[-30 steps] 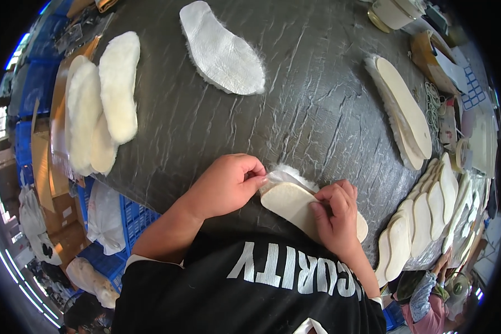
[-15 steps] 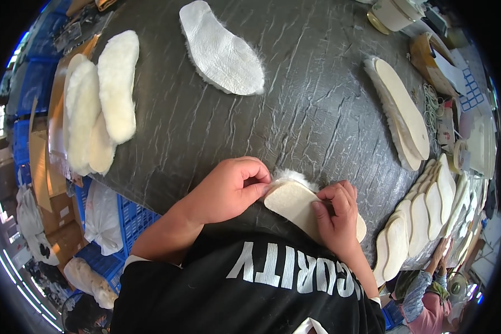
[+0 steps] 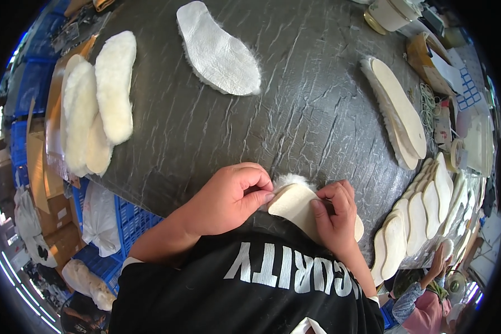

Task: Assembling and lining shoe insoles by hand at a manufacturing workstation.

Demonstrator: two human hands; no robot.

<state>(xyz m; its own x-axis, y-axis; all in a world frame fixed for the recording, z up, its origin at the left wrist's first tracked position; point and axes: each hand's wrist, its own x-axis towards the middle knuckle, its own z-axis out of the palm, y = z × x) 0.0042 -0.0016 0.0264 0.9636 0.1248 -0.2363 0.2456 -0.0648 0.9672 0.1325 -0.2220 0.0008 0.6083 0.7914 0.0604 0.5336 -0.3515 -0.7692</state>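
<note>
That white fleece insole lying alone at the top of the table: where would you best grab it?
Probably the narrower heel end of the white fleece insole, coming from above. It lies flat and apart from everything else, so its thin, fuzzy edge can be pinched and lifted.

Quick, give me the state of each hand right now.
Left hand: closed, pinching the tip of the beige insole.
Right hand: fingers curled, pressing down on the same insole.

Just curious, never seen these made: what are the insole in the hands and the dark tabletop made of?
The insole looks like a smooth, matte beige board, perhaps felt or foam, backed with white fleece: fluffy fibres fringe its edge. The tabletop seems covered in dark glossy plastic sheeting, wrinkled and catching light.
</note>
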